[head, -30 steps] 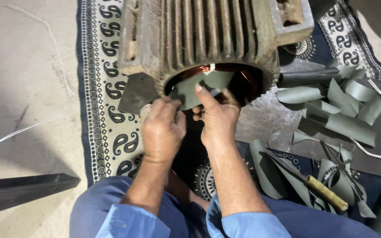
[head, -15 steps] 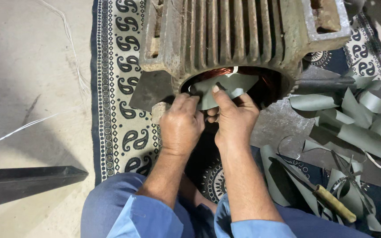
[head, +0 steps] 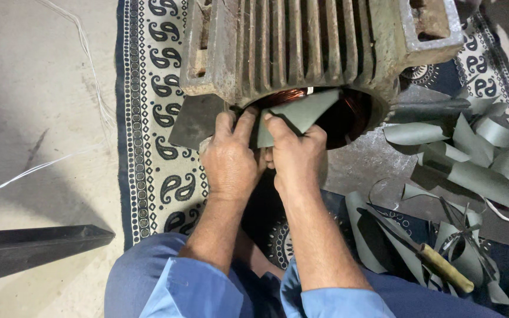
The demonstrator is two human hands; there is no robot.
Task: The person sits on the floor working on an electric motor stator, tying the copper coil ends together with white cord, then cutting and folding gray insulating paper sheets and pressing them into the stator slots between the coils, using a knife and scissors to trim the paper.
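Observation:
A large rusty finned motor housing (head: 301, 41) lies on a patterned rug, its open end facing me with copper windings (head: 284, 97) inside. Both hands hold a grey-green sheet of insulating paper (head: 304, 112) at the mouth of the opening. My left hand (head: 231, 159) pinches the sheet's left edge with its fingertips against the housing rim. My right hand (head: 298, 156) grips the sheet's lower edge beside it, thumb on top. The two hands touch each other.
Several curled grey-green paper strips (head: 466, 153) lie on a metal sheet (head: 360, 171) to the right. A yellow-handled knife (head: 437, 265) rests near my right knee. A dark metal bar (head: 36, 247) lies at the left, and thin white wire (head: 42, 168) crosses the concrete floor.
The view has shifted so the motor and hands sit further right. The paper sheet now stands out more from the opening, held flatter across it by both hands.

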